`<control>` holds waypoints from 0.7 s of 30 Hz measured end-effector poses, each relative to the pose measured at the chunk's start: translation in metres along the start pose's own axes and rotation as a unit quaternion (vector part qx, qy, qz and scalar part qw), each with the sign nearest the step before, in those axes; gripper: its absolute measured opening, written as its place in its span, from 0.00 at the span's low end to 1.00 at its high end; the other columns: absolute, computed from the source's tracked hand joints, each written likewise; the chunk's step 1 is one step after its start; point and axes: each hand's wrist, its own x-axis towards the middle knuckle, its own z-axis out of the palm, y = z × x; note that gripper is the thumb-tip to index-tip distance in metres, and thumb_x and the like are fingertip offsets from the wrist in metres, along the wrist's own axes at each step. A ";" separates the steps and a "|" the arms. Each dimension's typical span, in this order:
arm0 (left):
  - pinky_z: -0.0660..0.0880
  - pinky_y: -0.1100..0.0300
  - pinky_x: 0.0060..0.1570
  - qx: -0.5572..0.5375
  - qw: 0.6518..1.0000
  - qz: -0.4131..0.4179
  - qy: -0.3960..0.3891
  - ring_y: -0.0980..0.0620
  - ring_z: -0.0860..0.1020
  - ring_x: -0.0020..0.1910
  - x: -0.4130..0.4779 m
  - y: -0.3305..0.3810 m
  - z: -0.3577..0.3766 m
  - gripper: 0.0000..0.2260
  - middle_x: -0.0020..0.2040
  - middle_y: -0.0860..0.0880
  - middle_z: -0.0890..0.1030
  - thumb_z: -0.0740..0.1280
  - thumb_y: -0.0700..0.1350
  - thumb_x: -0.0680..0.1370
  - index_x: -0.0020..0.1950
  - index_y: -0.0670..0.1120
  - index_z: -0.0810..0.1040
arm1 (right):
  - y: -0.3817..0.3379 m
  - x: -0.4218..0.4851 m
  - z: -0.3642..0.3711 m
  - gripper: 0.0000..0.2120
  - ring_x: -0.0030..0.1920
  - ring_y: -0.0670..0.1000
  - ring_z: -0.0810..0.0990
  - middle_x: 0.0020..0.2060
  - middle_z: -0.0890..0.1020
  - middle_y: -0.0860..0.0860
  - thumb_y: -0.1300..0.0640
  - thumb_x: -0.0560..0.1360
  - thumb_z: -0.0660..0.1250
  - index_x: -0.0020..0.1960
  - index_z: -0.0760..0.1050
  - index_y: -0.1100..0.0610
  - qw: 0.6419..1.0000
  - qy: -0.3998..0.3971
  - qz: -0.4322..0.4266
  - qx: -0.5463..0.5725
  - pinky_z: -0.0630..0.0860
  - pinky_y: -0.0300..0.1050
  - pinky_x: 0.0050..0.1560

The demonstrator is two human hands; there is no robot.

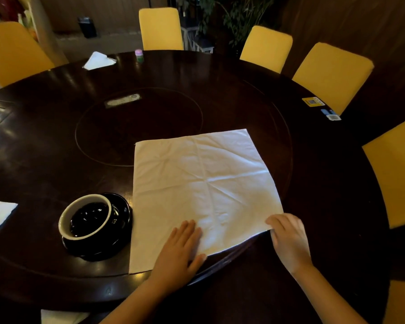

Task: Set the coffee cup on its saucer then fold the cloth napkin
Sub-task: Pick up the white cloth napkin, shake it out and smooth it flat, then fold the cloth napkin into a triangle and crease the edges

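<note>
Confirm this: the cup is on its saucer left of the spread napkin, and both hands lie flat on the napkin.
Not quite. Only the left hand lies flat on the napkin; the right hand has a grip on its near right corner, at the table edge. The cup is on its saucer, left of the spread napkin. The head view shows it.

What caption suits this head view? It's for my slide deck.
Cup on saucer; both hands, left, right, on the unfolded napkin.
</note>
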 end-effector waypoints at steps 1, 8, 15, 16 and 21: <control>0.61 0.56 0.69 -0.013 0.999 0.030 -0.001 0.43 0.71 0.66 0.006 0.009 0.000 0.28 0.67 0.43 0.74 0.50 0.63 0.78 0.68 0.46 0.70 | -0.003 0.004 -0.008 0.09 0.49 0.55 0.78 0.44 0.81 0.51 0.62 0.70 0.62 0.47 0.78 0.57 1.000 0.017 0.003 0.014 0.66 0.45 0.54; 0.67 0.60 0.32 -0.035 0.998 0.039 0.038 0.50 0.76 0.38 0.043 0.080 -0.014 0.11 0.39 0.53 0.79 0.70 0.46 0.67 0.46 0.49 0.72 | -0.012 0.016 -0.058 0.11 0.48 0.48 0.73 0.42 0.82 0.50 0.68 0.67 0.64 0.46 0.80 0.58 0.996 0.054 -0.034 0.058 0.65 0.39 0.50; 0.67 0.67 0.20 -0.030 0.997 -0.001 0.078 0.58 0.75 0.25 0.037 0.095 -0.019 0.02 0.25 0.56 0.77 0.68 0.47 0.64 0.31 0.54 0.79 | 0.014 0.015 -0.074 0.13 0.49 0.47 0.78 0.44 0.82 0.50 0.71 0.68 0.70 0.48 0.81 0.57 0.993 0.018 0.044 0.108 0.70 0.36 0.54; 0.69 0.66 0.23 -0.032 0.997 -0.017 0.075 0.57 0.77 0.27 0.029 0.096 -0.019 0.04 0.27 0.55 0.78 0.65 0.48 0.66 0.32 0.52 0.79 | 0.013 0.015 -0.078 0.12 0.49 0.40 0.77 0.44 0.81 0.50 0.70 0.69 0.70 0.48 0.81 0.57 0.986 0.015 0.072 0.150 0.69 0.30 0.54; 0.61 0.63 0.31 -0.203 0.971 -0.117 -0.048 0.53 0.70 0.30 -0.005 0.089 -0.019 0.14 0.29 0.50 0.73 0.58 0.52 0.71 0.29 0.45 0.65 | -0.001 0.031 -0.087 0.07 0.47 0.36 0.78 0.42 0.82 0.44 0.63 0.71 0.71 0.42 0.80 0.51 0.943 -0.062 0.126 0.303 0.70 0.25 0.44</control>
